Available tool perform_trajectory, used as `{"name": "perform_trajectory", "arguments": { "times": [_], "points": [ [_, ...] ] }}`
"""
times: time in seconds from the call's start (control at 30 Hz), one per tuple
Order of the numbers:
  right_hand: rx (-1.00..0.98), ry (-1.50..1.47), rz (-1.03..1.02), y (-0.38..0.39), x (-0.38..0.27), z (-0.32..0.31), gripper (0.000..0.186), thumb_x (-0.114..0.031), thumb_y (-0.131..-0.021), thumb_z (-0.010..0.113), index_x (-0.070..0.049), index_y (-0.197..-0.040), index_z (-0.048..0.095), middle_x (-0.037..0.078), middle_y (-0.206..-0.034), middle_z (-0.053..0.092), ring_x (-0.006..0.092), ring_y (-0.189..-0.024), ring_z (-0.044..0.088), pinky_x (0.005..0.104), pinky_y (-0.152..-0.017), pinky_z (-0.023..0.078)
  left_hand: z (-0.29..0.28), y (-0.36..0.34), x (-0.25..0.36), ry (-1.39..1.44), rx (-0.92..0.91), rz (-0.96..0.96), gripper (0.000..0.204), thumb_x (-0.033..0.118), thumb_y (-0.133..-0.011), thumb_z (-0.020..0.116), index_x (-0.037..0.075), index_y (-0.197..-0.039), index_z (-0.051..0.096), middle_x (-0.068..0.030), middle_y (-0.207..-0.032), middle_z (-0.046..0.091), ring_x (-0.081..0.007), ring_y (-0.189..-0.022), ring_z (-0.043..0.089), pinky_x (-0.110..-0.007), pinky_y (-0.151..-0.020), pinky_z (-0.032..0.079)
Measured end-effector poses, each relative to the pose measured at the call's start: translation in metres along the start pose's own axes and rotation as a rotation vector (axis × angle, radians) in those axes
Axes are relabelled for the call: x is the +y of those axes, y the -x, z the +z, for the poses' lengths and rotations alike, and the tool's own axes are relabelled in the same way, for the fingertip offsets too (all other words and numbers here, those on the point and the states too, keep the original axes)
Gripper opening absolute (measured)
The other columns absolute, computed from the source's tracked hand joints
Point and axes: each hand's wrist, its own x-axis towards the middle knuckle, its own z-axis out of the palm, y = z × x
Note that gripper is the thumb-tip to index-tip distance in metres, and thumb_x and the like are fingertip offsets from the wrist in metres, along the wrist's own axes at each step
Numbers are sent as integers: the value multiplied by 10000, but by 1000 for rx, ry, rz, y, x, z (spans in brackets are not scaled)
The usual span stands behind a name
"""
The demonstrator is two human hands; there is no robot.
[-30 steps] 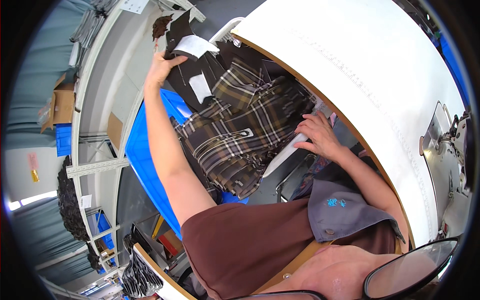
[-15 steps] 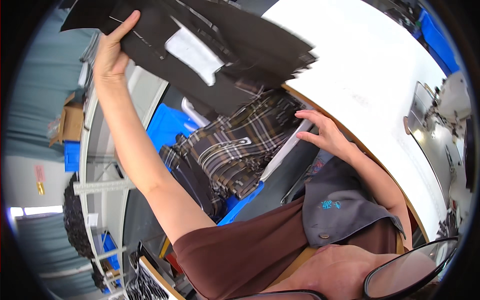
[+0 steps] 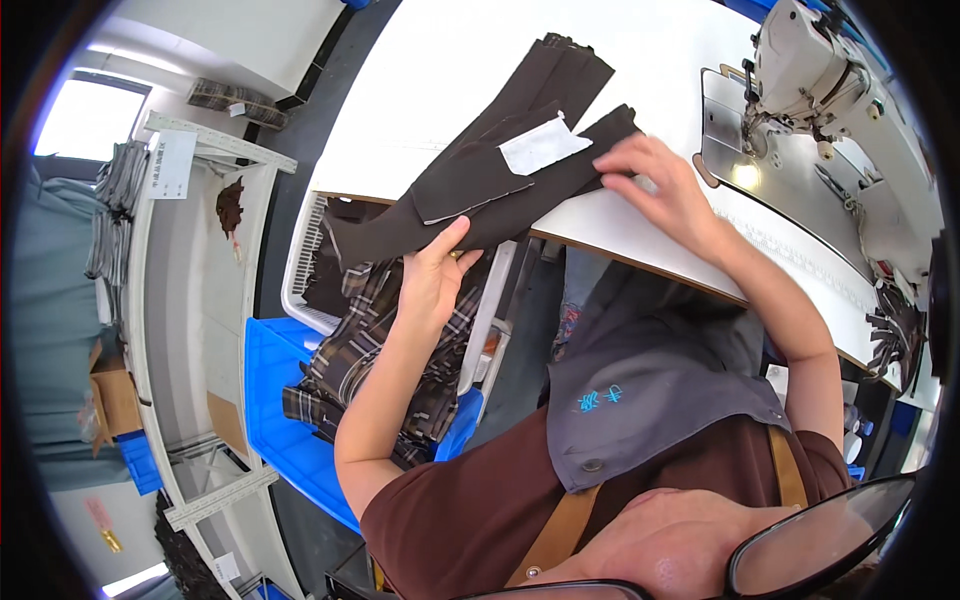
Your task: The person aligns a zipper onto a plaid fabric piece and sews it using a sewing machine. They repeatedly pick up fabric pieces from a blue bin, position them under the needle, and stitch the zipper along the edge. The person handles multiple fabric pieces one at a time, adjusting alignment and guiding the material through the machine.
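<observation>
Her left hand (image 3: 432,275) grips the dark fabric pieces (image 3: 480,190) from beneath, fingers hidden; her right hand (image 3: 655,185) presses them flat on the desk (image 3: 450,70).

Bright, even light fills the scene — the glossy white worktable (image 3: 450,90) is nearly washed out, and a window-like patch at upper left (image 3: 75,120) glares white. Shadows are soft. Straight edges bend near the dark circular rim — the fisheye's distortion. Focus is sharp centrally.
</observation>
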Motion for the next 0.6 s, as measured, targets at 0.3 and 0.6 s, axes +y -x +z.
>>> {"name": "perform_trajectory", "arguments": {
  "times": [0.3, 0.6],
  "points": [
    [-364, 164, -212, -92, 15, 54, 316, -158, -772, 663, -56, -1067, 612, 61, -996, 584, 253, -969, 533, 364, -864, 421, -23, 30, -6, 18, -12, -206, 306, 127, -867, 612, 77, -1158, 533, -111, -1069, 617, -204, -970, 606, -343, -777, 493],
    [-404, 67, -231, -116, 0, 38, 123, -113, -720, 647, -47, -790, 570, 99, -693, 588, 288, -749, 596, 376, -680, 466, 10, 97, 75, -1019, -228, 304, 220, 89, -816, 643, -10, -1011, 651, -104, -827, 665, -96, -657, 612, -245, -584, 476]
  ]
}}
